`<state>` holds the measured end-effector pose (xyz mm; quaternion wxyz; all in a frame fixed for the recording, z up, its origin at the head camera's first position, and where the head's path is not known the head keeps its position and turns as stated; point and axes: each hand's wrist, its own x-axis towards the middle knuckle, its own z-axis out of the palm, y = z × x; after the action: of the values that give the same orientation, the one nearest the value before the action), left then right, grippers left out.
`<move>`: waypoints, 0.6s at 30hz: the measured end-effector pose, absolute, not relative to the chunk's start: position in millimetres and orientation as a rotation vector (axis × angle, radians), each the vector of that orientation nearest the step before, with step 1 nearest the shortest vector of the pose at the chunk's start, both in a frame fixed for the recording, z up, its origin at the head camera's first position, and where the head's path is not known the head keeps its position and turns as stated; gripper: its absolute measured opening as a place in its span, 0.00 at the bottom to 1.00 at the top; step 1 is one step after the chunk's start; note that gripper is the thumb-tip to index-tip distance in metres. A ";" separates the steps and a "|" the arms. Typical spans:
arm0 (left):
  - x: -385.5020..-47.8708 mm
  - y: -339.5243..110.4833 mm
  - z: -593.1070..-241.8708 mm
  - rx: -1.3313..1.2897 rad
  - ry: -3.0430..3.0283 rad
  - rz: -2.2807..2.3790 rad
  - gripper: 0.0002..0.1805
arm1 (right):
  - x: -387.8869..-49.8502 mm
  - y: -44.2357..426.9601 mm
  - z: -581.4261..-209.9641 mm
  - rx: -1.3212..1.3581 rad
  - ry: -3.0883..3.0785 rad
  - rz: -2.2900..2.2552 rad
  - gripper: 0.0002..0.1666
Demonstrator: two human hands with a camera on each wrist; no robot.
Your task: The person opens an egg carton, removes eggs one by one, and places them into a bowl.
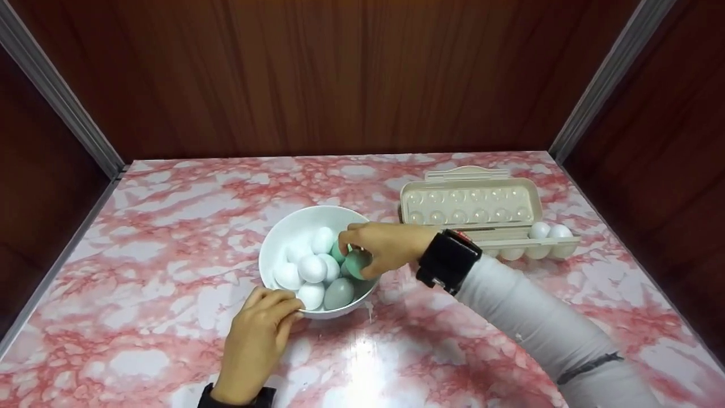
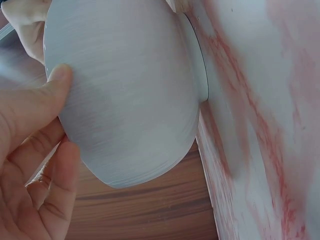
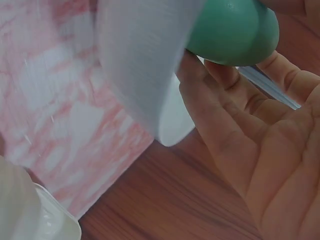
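Observation:
A white bowl (image 1: 272,243) stands on the table, holding several white eggs (image 1: 311,268) and a grey-green egg (image 1: 340,293). My left hand (image 1: 257,334) grips the bowl's near left rim, and in the left wrist view its thumb (image 2: 61,75) lies against the bowl's outer wall (image 2: 130,90). Over the right side of the bowl, my right hand (image 1: 388,243) holds a green egg (image 1: 357,264) between thumb and fingers. The right wrist view shows this green egg (image 3: 235,32) close to the rim. Another green egg (image 1: 337,253) is partly hidden behind the right hand.
To the right lies a cream egg carton with its lid (image 1: 470,204) raised. Two white eggs (image 1: 540,230) sit at the right end of its tray; my right wrist hides part of that tray. Wooden panels (image 1: 340,79) enclose the marbled red-and-white table (image 1: 170,238) at the back and sides.

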<state>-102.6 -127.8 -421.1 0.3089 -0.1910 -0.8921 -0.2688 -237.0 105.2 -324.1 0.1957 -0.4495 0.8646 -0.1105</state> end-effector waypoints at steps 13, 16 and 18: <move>-103.7 -127.9 -422.2 -0.510 -2.354 -0.698 0.07 | -230.6 103.1 -340.0 -1.299 2.443 -0.308 0.19; -103.7 -127.7 -421.8 -0.511 -2.352 -0.697 0.07 | -228.1 101.7 -341.9 -1.315 2.459 -0.301 0.18; -103.9 -127.8 -421.6 -0.515 -2.347 -0.692 0.08 | -227.0 100.9 -343.4 -1.320 2.469 -0.299 0.17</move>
<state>-103.9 -127.8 -421.6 0.3150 -0.1954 -0.8908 -0.2628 -227.0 100.9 -343.4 0.1621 -0.4627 0.8653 -0.1047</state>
